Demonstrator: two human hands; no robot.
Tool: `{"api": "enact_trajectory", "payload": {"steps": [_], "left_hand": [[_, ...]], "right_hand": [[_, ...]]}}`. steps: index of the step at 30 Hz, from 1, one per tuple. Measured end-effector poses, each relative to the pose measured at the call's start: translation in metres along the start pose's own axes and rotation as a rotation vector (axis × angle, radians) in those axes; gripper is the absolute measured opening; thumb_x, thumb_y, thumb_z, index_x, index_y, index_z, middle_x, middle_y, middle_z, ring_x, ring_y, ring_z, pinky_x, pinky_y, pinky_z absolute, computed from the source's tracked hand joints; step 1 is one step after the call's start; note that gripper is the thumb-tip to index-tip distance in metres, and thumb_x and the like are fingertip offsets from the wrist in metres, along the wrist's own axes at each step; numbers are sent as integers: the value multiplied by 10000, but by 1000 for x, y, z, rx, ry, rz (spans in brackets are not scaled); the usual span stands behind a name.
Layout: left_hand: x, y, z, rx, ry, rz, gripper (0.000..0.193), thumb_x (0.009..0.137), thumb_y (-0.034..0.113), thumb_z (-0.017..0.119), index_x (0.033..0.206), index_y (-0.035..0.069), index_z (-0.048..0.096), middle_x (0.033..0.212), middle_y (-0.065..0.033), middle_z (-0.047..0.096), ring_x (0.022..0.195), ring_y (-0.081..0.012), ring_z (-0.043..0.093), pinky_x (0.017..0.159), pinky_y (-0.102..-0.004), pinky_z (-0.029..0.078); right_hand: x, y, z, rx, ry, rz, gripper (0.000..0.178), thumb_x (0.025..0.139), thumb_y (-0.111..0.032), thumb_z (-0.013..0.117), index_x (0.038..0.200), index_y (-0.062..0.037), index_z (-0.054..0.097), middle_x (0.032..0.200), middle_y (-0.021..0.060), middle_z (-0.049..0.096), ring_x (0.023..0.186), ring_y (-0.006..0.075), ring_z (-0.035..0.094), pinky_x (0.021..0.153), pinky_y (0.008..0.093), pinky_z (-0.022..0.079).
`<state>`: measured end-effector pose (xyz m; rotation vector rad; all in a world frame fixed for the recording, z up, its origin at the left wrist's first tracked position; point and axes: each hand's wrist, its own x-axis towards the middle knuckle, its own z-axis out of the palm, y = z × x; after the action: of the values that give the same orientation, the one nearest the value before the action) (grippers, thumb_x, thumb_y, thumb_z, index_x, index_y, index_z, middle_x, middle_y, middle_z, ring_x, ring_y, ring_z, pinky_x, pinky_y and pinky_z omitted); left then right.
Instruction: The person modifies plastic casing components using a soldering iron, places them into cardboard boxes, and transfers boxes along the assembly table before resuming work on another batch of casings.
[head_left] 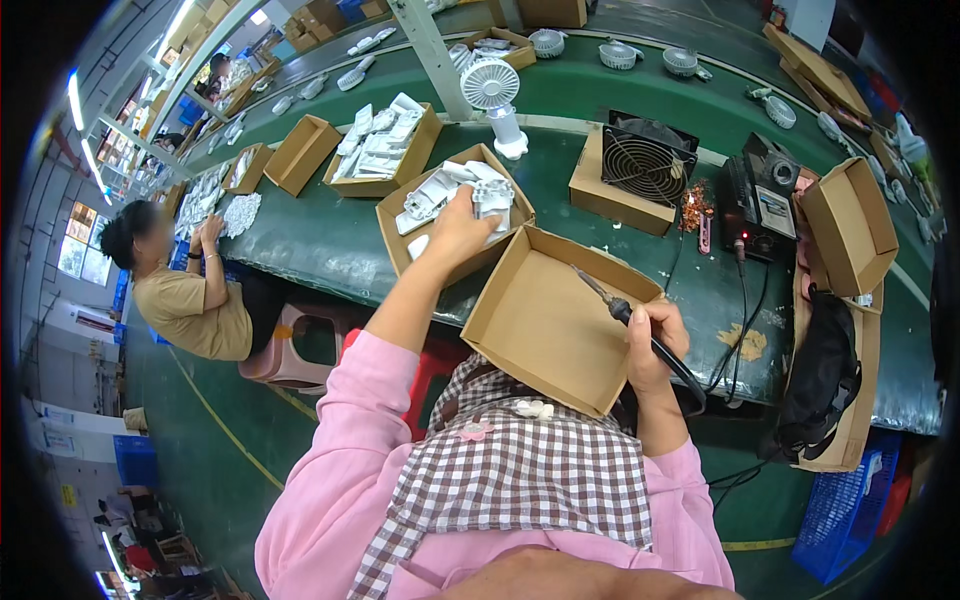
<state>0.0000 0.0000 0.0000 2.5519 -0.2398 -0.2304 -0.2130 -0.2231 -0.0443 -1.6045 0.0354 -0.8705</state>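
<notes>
So I've only got the head view to go on, and here's how it looks from my end. Left grip (pixel 462 232) is down in a cardboard box (pixel 390 238) on the green counter (pixel 320 238), fingers on a jumble of white parts (pixel 430 195). Can't tell if it's pinching one or just touching the pile; the fingertips get lost among the pieces.

Those parts look like thin moulded plastic to me, so I'd guess light, stiff, a bit slick, and maybe easy to snap at any thin bits. I'd pinch one by its outer edges, no hard squeezing. They lie at all angles, so a neighbour could easily get dragged along.

Right grip (pixel 656 345) is wrapped round the dark handle of what looks like a soldering iron (pixel 620 310), metal tip pointing up and left over a second open box (pixel 545 315), just in front of the apron (pixel 545 475). The iron's probably light but stiff, with some cable drag. Handle is the only place I'd hold it; I'd treat the tip as hot, since the black station (pixel 760 210) shows a red light.
</notes>
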Motion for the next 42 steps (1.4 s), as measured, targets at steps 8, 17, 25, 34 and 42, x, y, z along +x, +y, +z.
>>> {"api": "enact_trajectory", "payload": {"steps": [8,17,25,34,42], "left_hand": [[53,-38,-69,223,153,585,423,751,106,717,1117,13,526,1153,-189,556,1124,-353,478,961,-413,399],[-1,-49,-65,352,-133,522,438,699,-49,662,1072,50,456,1138,-183,515,1108,-383,462,921,-433,405],[-4,-66,-94,-451,-322,146,523,805,-24,632,1290,73,465,1160,-12,546,1058,-116,510,947,-263,409],[19,-41,-77,227,-566,557,562,684,116,753,1202,35,552,1332,-97,458,1251,-298,396,1063,-380,329],[-5,-35,-78,283,-395,430,529,721,169,765,1193,46,562,1207,-152,491,1145,-330,483,970,-381,410]], "right_hand": [[4,-7,5,-38,-26,-35,118,887,-54,572,792,-29,505,626,21,495,536,77,446,507,229,347],[4,-6,-1,-47,-6,21,125,854,-75,635,800,-20,536,625,32,500,534,92,446,495,242,361],[1,-6,-1,-66,-45,34,96,884,-73,580,824,-33,516,646,27,509,548,77,459,524,227,364],[1,-7,-1,-72,-43,36,86,885,-52,579,828,-29,519,654,30,511,550,77,459,528,223,366],[3,-9,-2,-92,-62,28,83,884,-45,576,829,-27,517,661,33,517,560,81,466,531,227,367]]}}
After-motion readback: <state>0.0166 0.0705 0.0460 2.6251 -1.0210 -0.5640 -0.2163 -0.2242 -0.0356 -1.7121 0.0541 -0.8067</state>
